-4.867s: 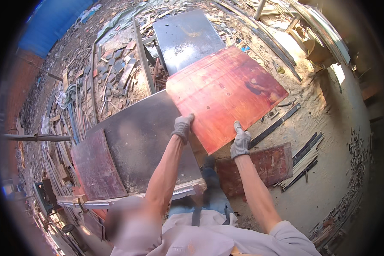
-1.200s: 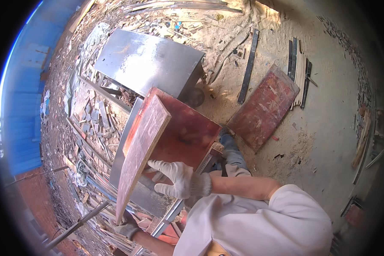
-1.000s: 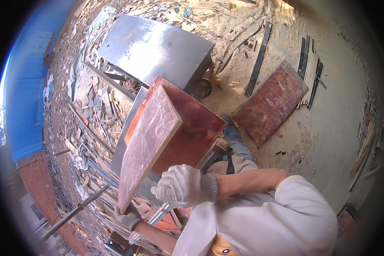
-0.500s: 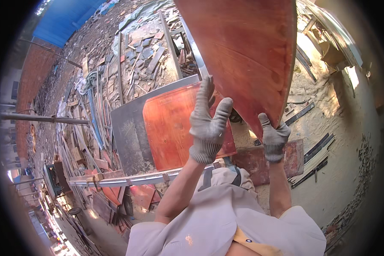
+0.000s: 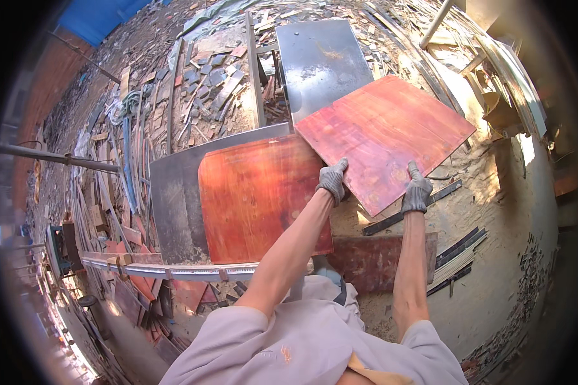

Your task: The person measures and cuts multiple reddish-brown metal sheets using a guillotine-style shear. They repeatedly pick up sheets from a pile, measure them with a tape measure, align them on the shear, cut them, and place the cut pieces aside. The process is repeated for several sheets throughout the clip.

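Observation:
Both my hands wear grey knit gloves and grip the near edges of a reddish-orange wooden panel (image 5: 385, 135). My left hand (image 5: 332, 179) is closed on its left edge, thumb on top. My right hand (image 5: 417, 190) clasps the edge near the right, thumb also on the upper face. The panel is tilted, one corner pointing toward me. Left of it, another red-orange board (image 5: 257, 199) lies on a dark saw table (image 5: 176, 205). The fingers under the held panel are hidden.
A metal guide rail with a scale (image 5: 192, 272) runs along the table's near side. Beyond stands a dark sheet-topped surface (image 5: 324, 61). A dark red board (image 5: 379, 263) lies low in front of me. Strips (image 5: 459, 256) are on the sandy floor at right; wood scraps (image 5: 215, 90) cover the ground behind.
The panel has swung down from a steep, raised position to a flatter one farther out. My left hand, earlier open beside it, now grips its edge. My right hand keeps hold.

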Tool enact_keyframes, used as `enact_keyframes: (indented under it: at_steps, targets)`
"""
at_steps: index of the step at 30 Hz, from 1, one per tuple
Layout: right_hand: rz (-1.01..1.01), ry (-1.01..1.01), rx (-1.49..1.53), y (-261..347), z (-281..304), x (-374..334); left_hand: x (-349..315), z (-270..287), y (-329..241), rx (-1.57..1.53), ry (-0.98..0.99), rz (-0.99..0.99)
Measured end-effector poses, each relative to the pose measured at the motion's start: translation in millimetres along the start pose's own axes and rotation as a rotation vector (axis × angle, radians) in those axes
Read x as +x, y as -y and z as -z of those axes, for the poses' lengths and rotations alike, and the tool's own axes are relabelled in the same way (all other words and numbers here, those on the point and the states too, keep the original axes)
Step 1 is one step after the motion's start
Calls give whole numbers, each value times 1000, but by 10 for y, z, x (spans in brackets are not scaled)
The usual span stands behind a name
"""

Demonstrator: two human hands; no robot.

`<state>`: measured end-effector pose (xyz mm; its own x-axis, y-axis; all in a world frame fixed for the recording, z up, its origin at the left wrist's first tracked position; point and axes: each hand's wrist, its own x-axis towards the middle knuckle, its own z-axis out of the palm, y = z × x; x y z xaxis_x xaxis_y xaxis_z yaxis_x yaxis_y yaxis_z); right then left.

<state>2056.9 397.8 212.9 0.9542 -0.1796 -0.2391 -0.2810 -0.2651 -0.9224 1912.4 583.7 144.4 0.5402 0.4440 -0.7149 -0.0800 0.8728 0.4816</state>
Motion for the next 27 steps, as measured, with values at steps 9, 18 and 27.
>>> enact_keyframes:
  at_steps: [9,18,27]
  targets:
    - [29,217,154,511,-589,507,792,84,-139,-41,65,-28]
    - [9,252,232,512,-1063,748,2476,794,156,818,349,-814]
    - [-71,180,113,632,-1331,904,1353,126,-741,1811,88,-819]
